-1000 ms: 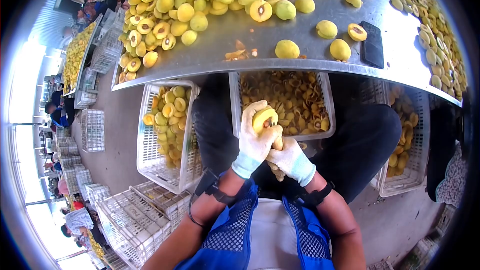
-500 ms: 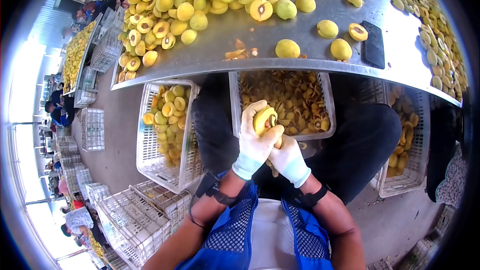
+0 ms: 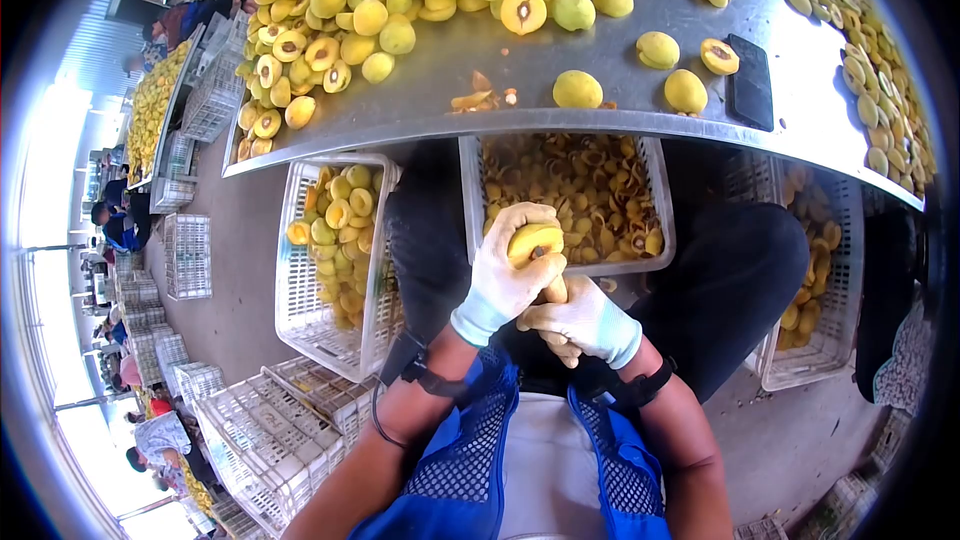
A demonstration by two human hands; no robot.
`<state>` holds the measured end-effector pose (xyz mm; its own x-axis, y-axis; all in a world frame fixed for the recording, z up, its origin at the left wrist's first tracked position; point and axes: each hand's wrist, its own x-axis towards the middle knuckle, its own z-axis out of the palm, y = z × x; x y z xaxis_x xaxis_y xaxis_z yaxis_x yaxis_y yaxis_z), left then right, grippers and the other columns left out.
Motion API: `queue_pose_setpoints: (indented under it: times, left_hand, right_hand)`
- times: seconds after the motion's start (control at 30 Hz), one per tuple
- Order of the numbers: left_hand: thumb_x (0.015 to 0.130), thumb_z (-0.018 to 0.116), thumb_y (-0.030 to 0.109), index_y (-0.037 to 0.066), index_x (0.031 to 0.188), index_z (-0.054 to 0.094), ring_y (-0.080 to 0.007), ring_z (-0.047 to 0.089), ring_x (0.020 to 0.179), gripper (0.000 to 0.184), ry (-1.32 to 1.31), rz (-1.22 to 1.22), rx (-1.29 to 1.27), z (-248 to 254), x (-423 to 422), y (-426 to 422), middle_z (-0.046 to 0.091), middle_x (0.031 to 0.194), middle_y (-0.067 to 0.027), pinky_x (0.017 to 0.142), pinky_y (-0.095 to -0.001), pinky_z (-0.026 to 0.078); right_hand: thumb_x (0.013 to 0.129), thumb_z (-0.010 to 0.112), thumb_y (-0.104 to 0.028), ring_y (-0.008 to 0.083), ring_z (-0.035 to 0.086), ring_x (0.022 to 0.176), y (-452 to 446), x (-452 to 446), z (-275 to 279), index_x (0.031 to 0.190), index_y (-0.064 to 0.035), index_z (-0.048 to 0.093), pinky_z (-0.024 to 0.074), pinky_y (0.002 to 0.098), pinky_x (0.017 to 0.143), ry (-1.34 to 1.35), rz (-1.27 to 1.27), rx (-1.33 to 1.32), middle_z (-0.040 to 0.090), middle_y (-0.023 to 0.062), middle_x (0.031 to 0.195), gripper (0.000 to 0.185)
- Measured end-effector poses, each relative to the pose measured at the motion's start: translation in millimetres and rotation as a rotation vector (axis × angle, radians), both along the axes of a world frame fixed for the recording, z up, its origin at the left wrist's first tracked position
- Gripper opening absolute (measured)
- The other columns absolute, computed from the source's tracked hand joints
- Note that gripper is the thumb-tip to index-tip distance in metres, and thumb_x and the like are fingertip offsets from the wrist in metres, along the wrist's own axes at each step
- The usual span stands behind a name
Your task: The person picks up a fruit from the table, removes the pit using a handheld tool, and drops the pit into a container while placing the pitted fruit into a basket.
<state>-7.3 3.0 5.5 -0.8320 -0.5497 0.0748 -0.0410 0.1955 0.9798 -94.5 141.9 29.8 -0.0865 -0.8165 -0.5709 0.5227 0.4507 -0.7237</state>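
Observation:
Gloved in white, my left hand (image 3: 508,275) is wrapped round a yellow fruit (image 3: 535,243), which has a dark spot where it is cut. My right hand (image 3: 583,321), also gloved, is closed just below and to the right; between the hands shows a short tan piece like a handle (image 3: 556,289), mostly hidden by the fingers. Both hands are above my lap, in front of a white crate of fruit pieces (image 3: 668,230). Beyond them, the metal table (image 3: 430,85) bears a large heap of yellow fruit (image 3: 370,17) and a few loose ones.
A black phone-like slab (image 3: 750,83) lies near the table's right edge. A crate of fruit (image 3: 290,285) stands at the left, another (image 3: 850,310) at the right. Stacked crates (image 3: 265,440) are at the lower left. Several people are at work at the far left.
My right hand has shifted and turned at the wrist, its fingers now lower and pointing left. The fruit in my left hand has tilted. The view has moved slightly.

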Motion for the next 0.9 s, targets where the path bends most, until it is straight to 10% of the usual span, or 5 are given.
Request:
queue_pose_setpoints:
  times: [0.17,0.37,0.9]
  left_hand:
    - [0.081,0.075,0.003,0.001,0.11,0.067,-0.0226,0.067,0.105,0.03,-0.003,-0.27,-0.201,13,1,-22,0.067,0.115,-0.0116,0.092,-0.0328,0.054]
    - [0.084,0.073,0.011,-0.002,0.108,0.069,-0.0207,0.07,0.093,0.027,0.021,-0.19,0.513,13,5,-22,0.071,0.111,-0.0139,0.083,-0.0321,0.057]
    - [0.079,0.069,0.0,-0.002,0.096,0.071,-0.0224,0.069,0.093,0.017,-0.084,-0.399,0.595,12,-8,-38,0.072,0.1,-0.0133,0.083,-0.0344,0.057]
  right_hand:
    - [0.088,0.072,-0.011,0.0139,0.047,0.035,6,-3,-3,0.091,0.0049,0.065,0.0346,0.0276,0.035,-0.083,0.09,-0.046,0.051,0.0031,0.05,0.017]
    - [0.089,0.071,-0.009,0.0128,0.041,0.033,2,-2,4,0.091,0.0072,0.064,0.0344,0.0281,0.033,-0.209,0.101,-0.034,0.047,0.0021,0.05,0.018]
    - [0.093,0.069,-0.01,0.0117,0.039,0.033,4,1,-3,0.091,0.0086,0.065,0.0319,0.0281,0.032,-0.439,0.079,-0.039,0.045,0.0011,0.05,0.02]
